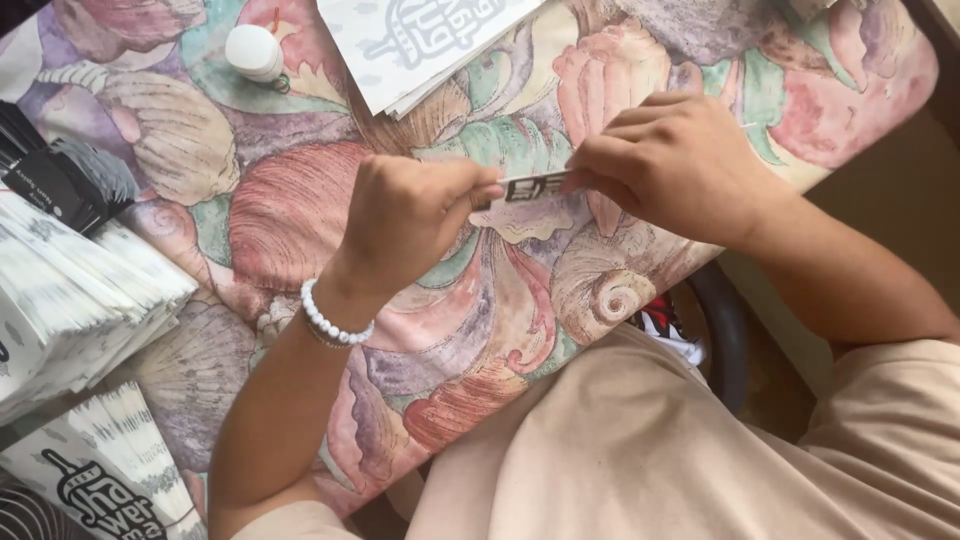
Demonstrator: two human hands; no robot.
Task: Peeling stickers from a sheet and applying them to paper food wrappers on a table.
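pinched between both hands (540, 195): paper strip (535, 186)

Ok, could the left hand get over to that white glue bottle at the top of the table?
Probably yes: the cloth between the left hand and the glue bottle lies bare, but that hand pinches the paper strip with the right hand.

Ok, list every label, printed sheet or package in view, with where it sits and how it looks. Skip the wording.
Small label: held between left hand and right hand, narrow white strip with black print.
Printed sheets: top centre on the shell-patterned tablecloth, white with grey design.
Stack of folded paper bags: left edge, white with black print.
Flat bags: bottom left, white, black drawing.
Round white bottle: top left.
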